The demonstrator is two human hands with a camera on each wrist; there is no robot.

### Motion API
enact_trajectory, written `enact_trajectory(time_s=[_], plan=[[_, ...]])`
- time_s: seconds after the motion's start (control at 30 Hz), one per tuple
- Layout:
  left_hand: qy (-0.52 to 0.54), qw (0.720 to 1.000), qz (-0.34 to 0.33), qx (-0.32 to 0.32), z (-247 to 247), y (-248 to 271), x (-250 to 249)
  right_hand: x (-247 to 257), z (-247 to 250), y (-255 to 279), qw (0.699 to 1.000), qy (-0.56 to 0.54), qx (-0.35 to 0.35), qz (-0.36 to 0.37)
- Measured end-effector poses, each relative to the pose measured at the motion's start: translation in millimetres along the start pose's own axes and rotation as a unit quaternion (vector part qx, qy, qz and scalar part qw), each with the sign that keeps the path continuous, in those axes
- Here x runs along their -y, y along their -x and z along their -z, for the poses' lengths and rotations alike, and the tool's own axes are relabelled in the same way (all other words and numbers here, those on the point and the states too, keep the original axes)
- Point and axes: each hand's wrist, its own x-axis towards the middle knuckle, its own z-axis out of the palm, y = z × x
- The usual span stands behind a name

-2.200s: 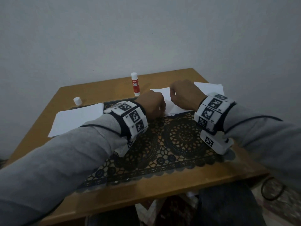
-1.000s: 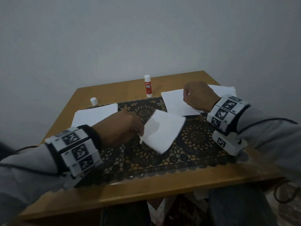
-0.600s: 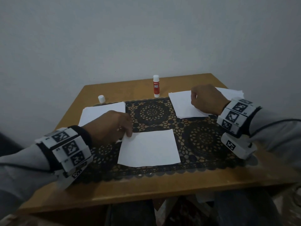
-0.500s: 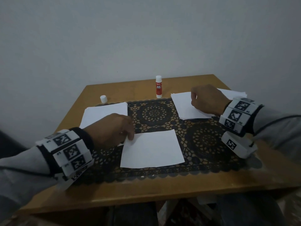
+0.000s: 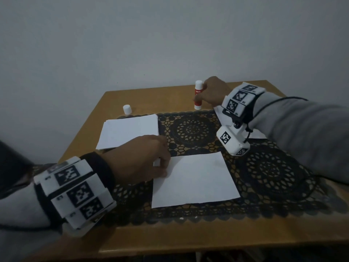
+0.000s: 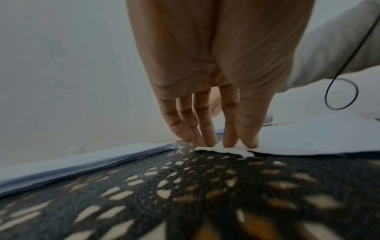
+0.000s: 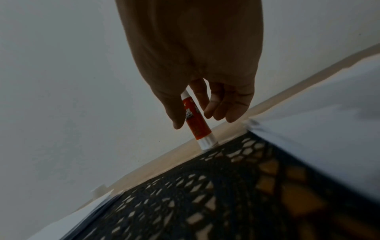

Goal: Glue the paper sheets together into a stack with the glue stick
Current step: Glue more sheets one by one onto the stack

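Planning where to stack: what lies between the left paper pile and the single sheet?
Only the left hand and dark lace mat; the head view shows it.

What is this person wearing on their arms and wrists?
Grey sleeves cover both arms. Each wrist carries a black band ringed with white blocks printed with black square codes. A white camera box hangs under the right wrist, and a thin black cable runs along that sleeve.

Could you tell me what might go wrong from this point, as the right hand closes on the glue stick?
1. The right hand has the upright glue stick between thumb and fingers; a loose pinch could topple it.
2. The left hand pins only one corner of the single sheet; gluing strokes may swing or crease it.
3. The cap lies off, so the stick may dry out.
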Motion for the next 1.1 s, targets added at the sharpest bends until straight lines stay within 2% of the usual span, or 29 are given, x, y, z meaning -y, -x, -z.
enact_trajectory(time_s=[0.17,0.43,0.63,0.73,0.9,1.1], plan=[[-0.018,1.0,-0.002,0.009,-2.3,-3.1,-1.5,-3.5,-9.8,-5.2,1.0,0.019,-0.008,0.0],[-0.037,0.999,0.008,0.017,-2.6,2.3,-6.2,4.8,5.9,33.0,0.989,0.073,-0.03,0.128],[-0.007,1.0,0.015,0.004,-1.5,12.2,-7.5,13.3,28.1,75.6,0.98,0.079,0.018,0.181],[0.015,1.0,0.012,-0.015,0.9,11.7,-6.4,15.0,32.7,94.7,0.981,0.0,0.024,0.195],[0.038,0.999,0.014,-0.031,2.3,13.6,-4.1,22.4,29.5,117.1,0.97,-0.167,0.066,0.161],[0.066,0.997,0.023,-0.035,3.3,14.4,-0.6,28.3,16.6,130.4,0.923,-0.339,0.15,0.104]])
